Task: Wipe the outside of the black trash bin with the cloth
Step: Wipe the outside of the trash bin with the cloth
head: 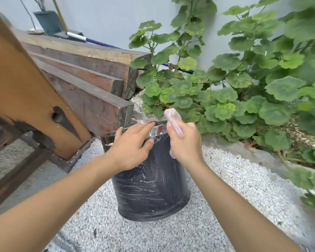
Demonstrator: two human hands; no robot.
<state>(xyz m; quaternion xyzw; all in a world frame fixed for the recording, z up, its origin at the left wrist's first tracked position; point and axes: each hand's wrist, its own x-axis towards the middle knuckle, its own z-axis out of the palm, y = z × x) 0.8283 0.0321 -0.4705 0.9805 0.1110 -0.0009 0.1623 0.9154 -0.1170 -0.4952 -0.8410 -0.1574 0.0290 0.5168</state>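
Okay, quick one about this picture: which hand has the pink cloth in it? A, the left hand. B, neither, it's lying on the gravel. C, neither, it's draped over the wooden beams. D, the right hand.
D: the right hand is closed around the pink cloth at the rim of the black trash bin, while the left hand grips the rim with no cloth in it.

A black trash bin (151, 186) stands upright on white gravel at the center of the frame, its round wall streaked with pale, soapy smears and scuffs, a shiny metallic band showing at its rim. A pale pink cloth (174, 117), bunched and folded, is pressed against the bin's upper right edge, just above center.
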